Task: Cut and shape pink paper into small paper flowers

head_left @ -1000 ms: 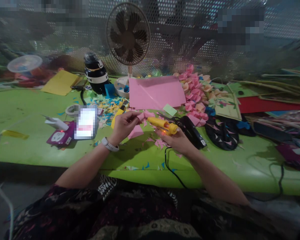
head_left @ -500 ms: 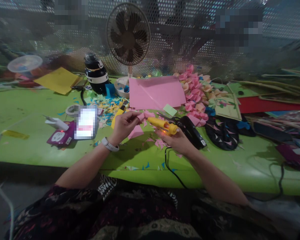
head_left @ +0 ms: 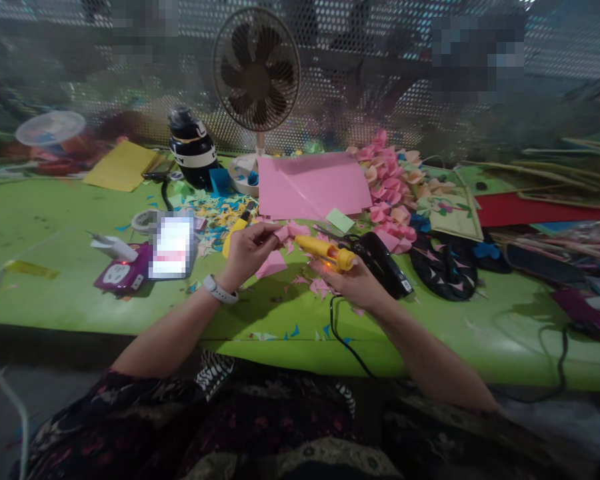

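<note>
Between the fingertips of my left hand (head_left: pixel 250 252) is a small folded piece of pink paper (head_left: pixel 291 231). My right hand (head_left: pixel 353 283) is wrapped round a yellow hot glue gun (head_left: pixel 325 251), which has an orange light glowing on it. The gun's nozzle points left and is at the pink paper; I cannot tell whether they touch. A flat pink paper piece (head_left: pixel 271 265) lies on the green table just below my left hand. Pink paper scraps (head_left: pixel 320 287) are scattered under the glue gun, whose black cord (head_left: pixel 341 337) runs off the table's front edge.
Behind my hands lies a large pink sheet (head_left: pixel 313 187), with a heap of folded pink pieces (head_left: pixel 387 177) to its right. A fan (head_left: pixel 257 70) and a dark bottle (head_left: pixel 195 153) stand at the back. A lit phone (head_left: pixel 171 247) and a purple power strip (head_left: pixel 123 272) are at left.
The yellow sheet at the far left has shifted slightly to the right. Both hands, the pink paper and the glue gun stay almost where they were.
</note>
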`<control>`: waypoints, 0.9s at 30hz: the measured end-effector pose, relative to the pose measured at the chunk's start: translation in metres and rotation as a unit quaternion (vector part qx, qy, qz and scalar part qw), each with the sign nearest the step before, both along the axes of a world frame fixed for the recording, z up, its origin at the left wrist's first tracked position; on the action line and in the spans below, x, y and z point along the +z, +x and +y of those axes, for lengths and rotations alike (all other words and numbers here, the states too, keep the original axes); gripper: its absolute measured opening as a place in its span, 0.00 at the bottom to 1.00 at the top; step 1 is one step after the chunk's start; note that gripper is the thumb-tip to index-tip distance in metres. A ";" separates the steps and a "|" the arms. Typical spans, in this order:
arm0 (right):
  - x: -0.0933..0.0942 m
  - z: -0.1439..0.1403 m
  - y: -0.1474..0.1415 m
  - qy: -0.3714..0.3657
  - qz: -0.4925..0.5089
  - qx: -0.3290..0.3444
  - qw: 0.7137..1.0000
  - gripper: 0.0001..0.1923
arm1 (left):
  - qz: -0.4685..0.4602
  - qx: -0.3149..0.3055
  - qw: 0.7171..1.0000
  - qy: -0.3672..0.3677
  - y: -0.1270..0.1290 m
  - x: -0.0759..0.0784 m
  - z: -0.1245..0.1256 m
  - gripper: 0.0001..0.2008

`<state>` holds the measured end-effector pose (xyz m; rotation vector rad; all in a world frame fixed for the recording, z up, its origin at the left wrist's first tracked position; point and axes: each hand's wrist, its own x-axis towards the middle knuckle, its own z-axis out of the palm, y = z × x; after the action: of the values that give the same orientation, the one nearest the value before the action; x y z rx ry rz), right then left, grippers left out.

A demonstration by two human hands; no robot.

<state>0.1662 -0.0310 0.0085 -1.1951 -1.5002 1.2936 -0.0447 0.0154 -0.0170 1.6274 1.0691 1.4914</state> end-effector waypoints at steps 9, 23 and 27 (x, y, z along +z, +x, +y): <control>-0.002 0.000 -0.001 0.007 0.000 0.000 1.000 0.19 | -0.013 0.000 1.000 -0.004 0.000 0.003 -0.001 0.07; -0.006 0.001 0.000 0.014 0.008 -0.001 1.000 0.21 | -0.004 0.001 1.000 -0.005 0.001 0.002 0.000 0.09; -0.006 0.001 0.000 0.013 0.007 -0.003 1.000 0.19 | -0.009 -0.004 1.000 -0.010 0.001 0.001 -0.001 0.08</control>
<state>0.1664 -0.0304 0.0025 -1.1699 -1.4982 1.2734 -0.0436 0.0149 -0.0158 1.5997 1.0630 1.4840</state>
